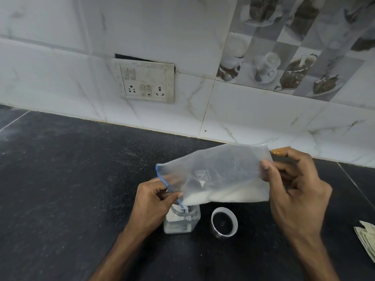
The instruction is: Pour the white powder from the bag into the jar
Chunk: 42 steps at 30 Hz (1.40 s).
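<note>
bag [219, 169] pinched by left hand [150, 199] and right hand [294, 191]; corner partly hides jar [182, 222] rim.

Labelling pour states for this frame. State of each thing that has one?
bag: held tipped, blue zip end down at the jar's mouth.
white powder: mostly along the bag's lower edge; some in the jar.
jar: upright on the counter, uncapped, partly filled.
lid: off, lying on the counter right of the jar.
left hand: pinches the bag's zip edge.
right hand: pinches the bag's far end.
</note>
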Available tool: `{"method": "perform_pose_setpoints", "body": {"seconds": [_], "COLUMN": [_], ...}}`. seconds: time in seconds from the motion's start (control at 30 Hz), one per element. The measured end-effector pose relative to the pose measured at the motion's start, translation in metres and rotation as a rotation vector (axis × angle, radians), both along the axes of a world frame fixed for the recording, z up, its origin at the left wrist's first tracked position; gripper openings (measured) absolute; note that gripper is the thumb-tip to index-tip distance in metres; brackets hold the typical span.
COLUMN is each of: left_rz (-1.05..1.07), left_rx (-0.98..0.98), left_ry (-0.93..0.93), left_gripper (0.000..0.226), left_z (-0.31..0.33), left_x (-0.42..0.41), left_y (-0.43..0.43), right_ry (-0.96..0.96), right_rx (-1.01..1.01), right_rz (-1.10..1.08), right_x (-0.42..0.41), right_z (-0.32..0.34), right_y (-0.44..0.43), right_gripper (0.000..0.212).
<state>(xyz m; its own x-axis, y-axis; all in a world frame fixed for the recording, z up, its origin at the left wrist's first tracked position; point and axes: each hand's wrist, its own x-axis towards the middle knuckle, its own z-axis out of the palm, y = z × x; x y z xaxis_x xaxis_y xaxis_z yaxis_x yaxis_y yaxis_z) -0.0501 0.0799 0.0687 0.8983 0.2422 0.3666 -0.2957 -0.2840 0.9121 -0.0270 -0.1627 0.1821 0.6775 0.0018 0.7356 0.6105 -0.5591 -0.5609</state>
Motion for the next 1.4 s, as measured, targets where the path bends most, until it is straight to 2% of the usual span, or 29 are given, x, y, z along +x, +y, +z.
{"method": "perform_pose_setpoints", "body": {"seconds": [0.7,0.93,1.4], "left_rz": [-0.001,-0.005,0.018], "left_rx": [-0.013,-0.013,-0.027], "left_ry": [-0.023,-0.007,0.000], "left_gripper": [0.060,0.053,0.056], "left_z": [-0.0011,-0.0010,-0.0045], "left_x": [-0.0005,-0.0017,-0.0040], "left_y": [-0.0006,-0.0027,-0.0029], "right_ry": [-0.022,-0.037,-0.034], "right_rx": [0.022,0.018,0.029], "right_rz": [0.012,0.009,0.020], "right_x": [-0.0011,0.0004,-0.0017], "right_z": [-0.0043,-0.0030,-0.0088], "right_y": [-0.0010,-0.0040,-0.0041], "right_gripper": [0.031,0.031,0.031]}}
